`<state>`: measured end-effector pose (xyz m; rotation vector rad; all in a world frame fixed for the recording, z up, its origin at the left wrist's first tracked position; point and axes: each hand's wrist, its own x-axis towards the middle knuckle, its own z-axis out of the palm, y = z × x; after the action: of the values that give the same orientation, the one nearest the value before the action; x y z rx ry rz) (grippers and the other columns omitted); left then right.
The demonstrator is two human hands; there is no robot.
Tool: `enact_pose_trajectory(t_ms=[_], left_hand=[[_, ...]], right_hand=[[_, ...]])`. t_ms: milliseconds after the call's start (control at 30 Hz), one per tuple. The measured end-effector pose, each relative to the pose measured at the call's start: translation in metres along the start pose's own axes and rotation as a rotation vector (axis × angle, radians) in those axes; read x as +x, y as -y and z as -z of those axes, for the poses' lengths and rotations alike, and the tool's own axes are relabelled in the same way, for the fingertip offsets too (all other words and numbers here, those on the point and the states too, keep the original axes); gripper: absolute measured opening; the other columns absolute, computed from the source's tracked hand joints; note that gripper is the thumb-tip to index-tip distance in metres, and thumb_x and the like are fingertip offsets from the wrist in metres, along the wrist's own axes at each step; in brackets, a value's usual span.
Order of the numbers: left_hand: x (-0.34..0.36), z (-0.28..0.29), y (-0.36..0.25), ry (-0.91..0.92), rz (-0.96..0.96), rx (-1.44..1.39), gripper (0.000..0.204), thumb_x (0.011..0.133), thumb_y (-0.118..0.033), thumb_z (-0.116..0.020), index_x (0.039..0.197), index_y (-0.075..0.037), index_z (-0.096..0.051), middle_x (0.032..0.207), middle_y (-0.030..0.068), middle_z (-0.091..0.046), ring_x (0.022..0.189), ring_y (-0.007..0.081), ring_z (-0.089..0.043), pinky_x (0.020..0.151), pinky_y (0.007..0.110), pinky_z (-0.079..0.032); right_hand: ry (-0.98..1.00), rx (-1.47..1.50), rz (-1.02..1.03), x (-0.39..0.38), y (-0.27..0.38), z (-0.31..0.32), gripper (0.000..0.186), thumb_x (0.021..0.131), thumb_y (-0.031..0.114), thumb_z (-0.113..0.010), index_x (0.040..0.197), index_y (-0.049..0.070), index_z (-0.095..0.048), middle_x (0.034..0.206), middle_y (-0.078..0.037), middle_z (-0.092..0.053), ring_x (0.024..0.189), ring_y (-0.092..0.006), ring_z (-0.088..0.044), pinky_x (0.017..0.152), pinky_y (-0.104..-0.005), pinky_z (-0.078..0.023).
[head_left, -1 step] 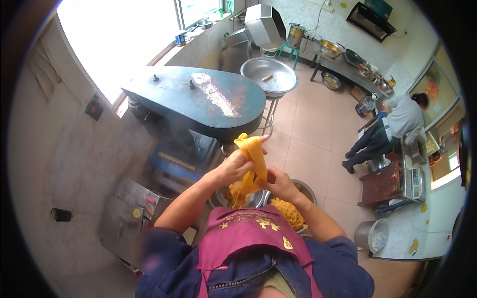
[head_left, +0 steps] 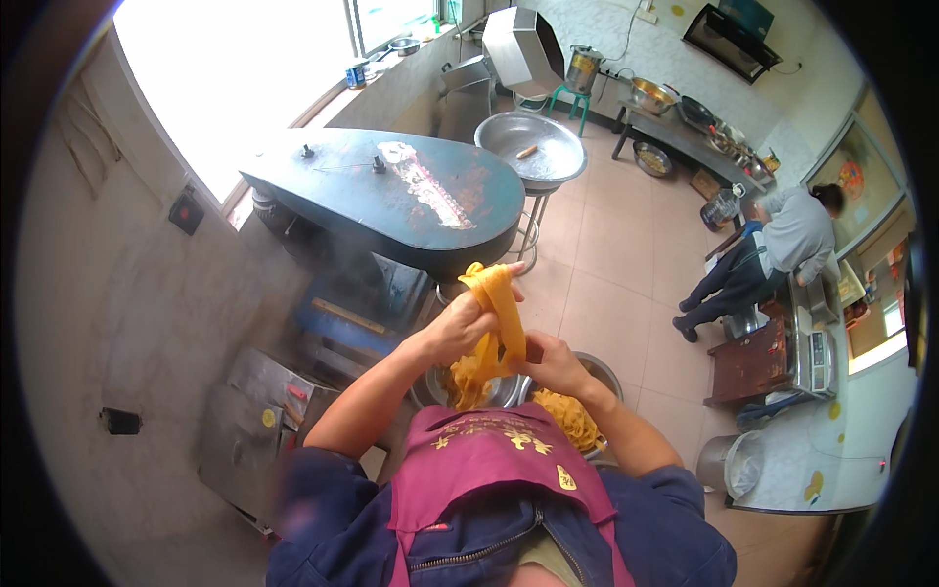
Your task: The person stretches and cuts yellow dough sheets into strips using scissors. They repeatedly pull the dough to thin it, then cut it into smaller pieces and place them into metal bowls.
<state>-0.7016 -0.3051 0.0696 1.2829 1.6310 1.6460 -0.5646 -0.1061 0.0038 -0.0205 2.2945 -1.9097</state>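
Note:
A broad, soft yellow strip [head_left: 502, 303], like a sheet of noodle dough, hangs in folds in front of my chest. My left hand [head_left: 464, 323] is closed on its upper part, with the strip draped over the fingers. Lower down, my right hand [head_left: 556, 363] pinches the strip's right edge between thumb and fingers. Its crumpled lower end [head_left: 469, 386] hangs over a metal basin [head_left: 422, 393], partly hidden by my apron. To the right, a second metal basin [head_left: 610, 376] holds a heap of yellow strips [head_left: 569, 419].
A machine with a dark green, rounded cover [head_left: 333, 186] stands ahead to the left. Beyond it, a wide metal pan [head_left: 548, 157] rests on a stand. A person in grey [head_left: 794, 230] bends over a counter at far right. A lidless bin [head_left: 722, 465] stands right.

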Motion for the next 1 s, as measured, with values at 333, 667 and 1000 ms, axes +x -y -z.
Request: enact_pose_trajectory(t_ms=[333, 667, 1000], left_hand=[[-0.022, 0.029, 0.043, 0.274, 0.297, -0.32, 0.034, 0.096, -0.014, -0.05, 0.119, 0.002, -0.07, 0.073, 0.004, -0.064, 0.061, 0.0109, -0.057, 0.058, 0.025, -0.046], [-0.161, 0.092, 0.101, -0.127, -0.07, -1.126, 0.045, 0.092, -0.021, -0.059, 0.127, 0.007, -0.059, 0.057, 0.009, -0.058, 0.035, 0.0142, -0.044, 0.039, 0.032, -0.035], [-0.224, 0.103, 0.1, -0.719, -0.044, -1.002, 0.06, 0.095, -0.013, -0.055, 0.154, -0.013, -0.043, 0.11, 0.0101, -0.061, 0.065, 0.0127, -0.056, 0.058, 0.027, -0.049]], right_hand=[[0.596, 0.744, 0.048, 0.013, 0.055, 0.022, 0.037, 0.097, 0.014, -0.062, 0.125, -0.009, -0.065, 0.097, -0.015, -0.074, 0.085, -0.0205, -0.07, 0.084, -0.0347, -0.056], [0.093, 1.309, 0.61, -0.078, -0.001, 0.132, 0.042, 0.112, 0.02, -0.042, 0.15, 0.005, -0.05, 0.071, 0.001, -0.059, 0.055, -0.0075, -0.054, 0.069, -0.03, -0.05], [-0.532, 1.379, 0.725, -0.193, -0.041, 0.248, 0.048, 0.112, 0.023, -0.047, 0.154, 0.0, -0.041, 0.093, -0.004, -0.07, 0.058, -0.0063, -0.052, 0.065, -0.0237, -0.052]])
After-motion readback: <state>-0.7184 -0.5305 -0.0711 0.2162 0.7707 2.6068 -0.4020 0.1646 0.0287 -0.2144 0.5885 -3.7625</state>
